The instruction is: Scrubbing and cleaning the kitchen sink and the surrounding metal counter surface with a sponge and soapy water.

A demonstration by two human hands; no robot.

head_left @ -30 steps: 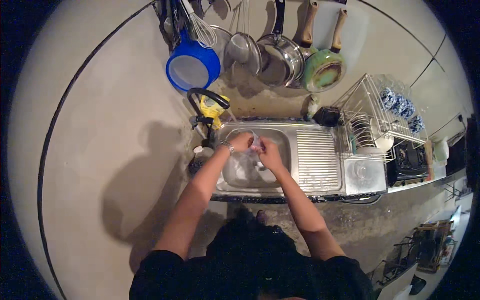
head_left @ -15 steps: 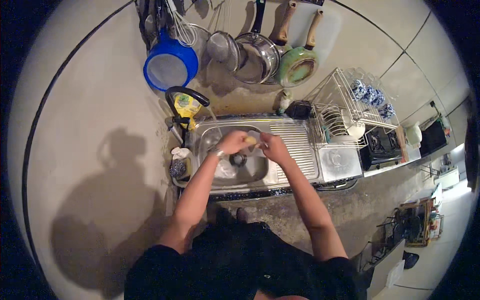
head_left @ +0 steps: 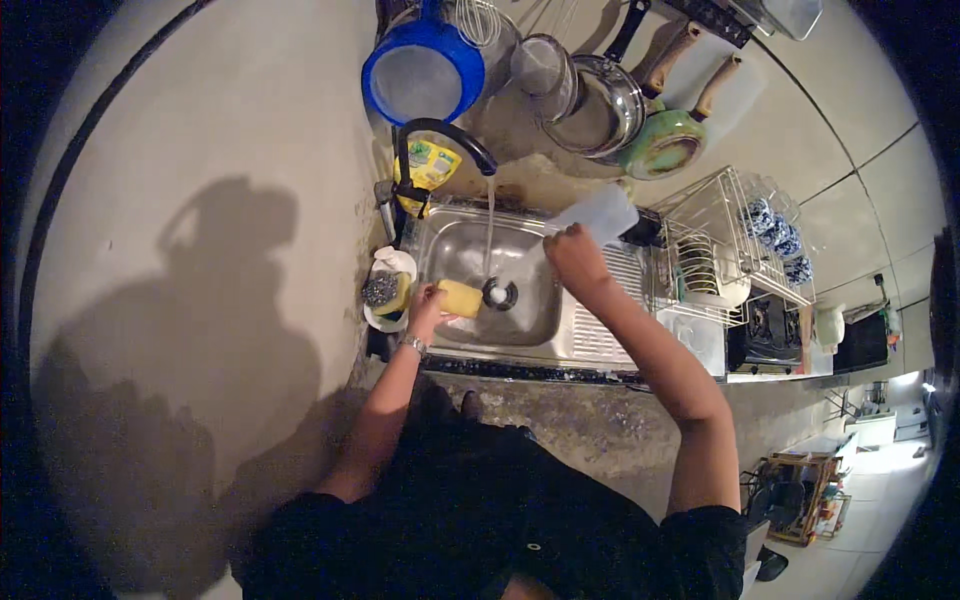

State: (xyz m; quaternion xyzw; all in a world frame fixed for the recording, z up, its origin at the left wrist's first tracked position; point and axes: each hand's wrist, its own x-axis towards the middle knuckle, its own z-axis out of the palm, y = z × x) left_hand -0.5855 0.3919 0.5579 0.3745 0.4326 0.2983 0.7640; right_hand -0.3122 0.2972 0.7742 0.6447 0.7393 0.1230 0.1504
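Note:
A yellow sponge [head_left: 460, 299] is gripped in my left hand [head_left: 426, 312], low over the left half of the steel sink basin [head_left: 455, 255]. My right hand [head_left: 577, 256] is closed on the lower edge of a translucent whitish plastic piece [head_left: 603, 213], raised over the sink's back right side. Whether that piece is a lid or a thin container I cannot tell. Between the hands, water runs from the black faucet [head_left: 445, 130] into the basin, beside the drain [head_left: 499, 293].
Left of the sink, a white dish [head_left: 385, 322] holds a metal scourer [head_left: 382, 289] and another sponge. A yellow pouch [head_left: 427, 165] stands behind the faucet. At right are a ridged drainboard [head_left: 600, 330], a wire dish rack [head_left: 735, 225] and a stove [head_left: 775, 330]. Pans hang above.
My hands, close together before, are now apart. The left has moved down with the sponge; the right has lifted the plastic piece up and right. The whole view has shifted.

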